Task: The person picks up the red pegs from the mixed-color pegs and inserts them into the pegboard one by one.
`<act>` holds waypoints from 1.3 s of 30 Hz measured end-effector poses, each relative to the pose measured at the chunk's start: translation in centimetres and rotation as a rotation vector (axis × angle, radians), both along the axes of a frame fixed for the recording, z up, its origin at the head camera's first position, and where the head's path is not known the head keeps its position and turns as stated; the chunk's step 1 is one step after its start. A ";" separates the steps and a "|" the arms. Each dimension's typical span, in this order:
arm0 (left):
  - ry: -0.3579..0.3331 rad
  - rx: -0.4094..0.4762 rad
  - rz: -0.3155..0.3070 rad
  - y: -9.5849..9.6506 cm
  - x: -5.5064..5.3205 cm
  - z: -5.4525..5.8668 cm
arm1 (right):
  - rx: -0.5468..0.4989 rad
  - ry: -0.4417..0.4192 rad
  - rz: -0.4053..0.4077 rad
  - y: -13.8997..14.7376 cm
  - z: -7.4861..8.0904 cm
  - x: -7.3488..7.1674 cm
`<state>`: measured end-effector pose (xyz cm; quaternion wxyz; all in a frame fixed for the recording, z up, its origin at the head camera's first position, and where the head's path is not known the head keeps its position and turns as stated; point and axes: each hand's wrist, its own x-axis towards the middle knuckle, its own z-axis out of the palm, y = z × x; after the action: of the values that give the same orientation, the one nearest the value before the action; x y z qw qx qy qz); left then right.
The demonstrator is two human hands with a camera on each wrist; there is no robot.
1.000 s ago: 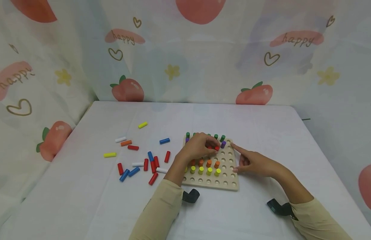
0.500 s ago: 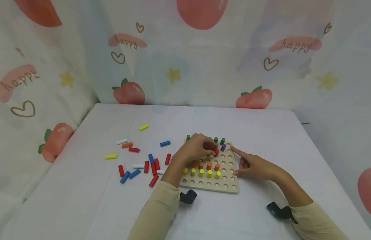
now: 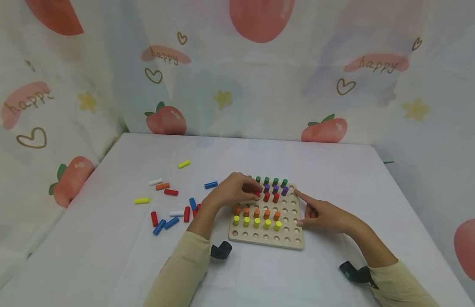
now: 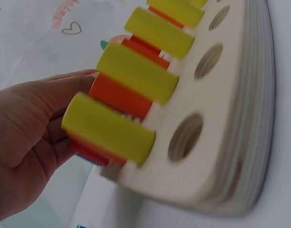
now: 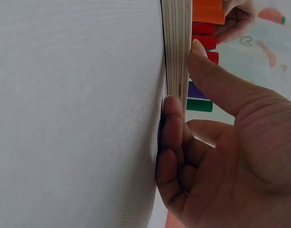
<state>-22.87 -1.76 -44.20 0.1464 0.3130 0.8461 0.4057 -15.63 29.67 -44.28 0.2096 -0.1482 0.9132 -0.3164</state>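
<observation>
A wooden pegboard (image 3: pixel 266 240) carries rows of upright pegs: green at the back, then purple, red, orange and yellow towards the front. Over the left side of the red row is my left hand (image 3: pixel 233 189), its fingertips right by a red peg (image 3: pixel 257 194) that lines up with the row. In the left wrist view that hand (image 4: pixel 31 128) is behind the yellow pegs (image 4: pixel 109 128), fingers loosely bent. My right hand (image 3: pixel 325 213) holds the board's right edge; the right wrist view shows its thumb (image 5: pixel 200 54) on the top face and fingertips against the side and underside.
Left of the board lie loose pegs, among them a red peg (image 3: pixel 154 218), a blue peg (image 3: pixel 211 185), a white peg (image 3: pixel 155 181), an orange peg (image 3: pixel 162 186) and a yellow peg (image 3: pixel 141 201). A printed cloth (image 3: pixel 260 85) hangs behind the white table (image 3: pixel 318 157).
My left hand has moved left along the red row, away from the rightmost red peg, uncovering several red and purple pegs. The right hand keeps its place on the board's edge.
</observation>
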 end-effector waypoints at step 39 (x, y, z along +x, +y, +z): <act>0.022 -0.087 0.105 -11.2 1.4 0.0 | -0.006 0.012 0.025 0.0 0.2 -0.1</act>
<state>-21.50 -13.00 -44.24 0.1293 0.2661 0.8798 0.3722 -15.74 29.64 -44.09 0.2076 -0.1620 0.9117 -0.3154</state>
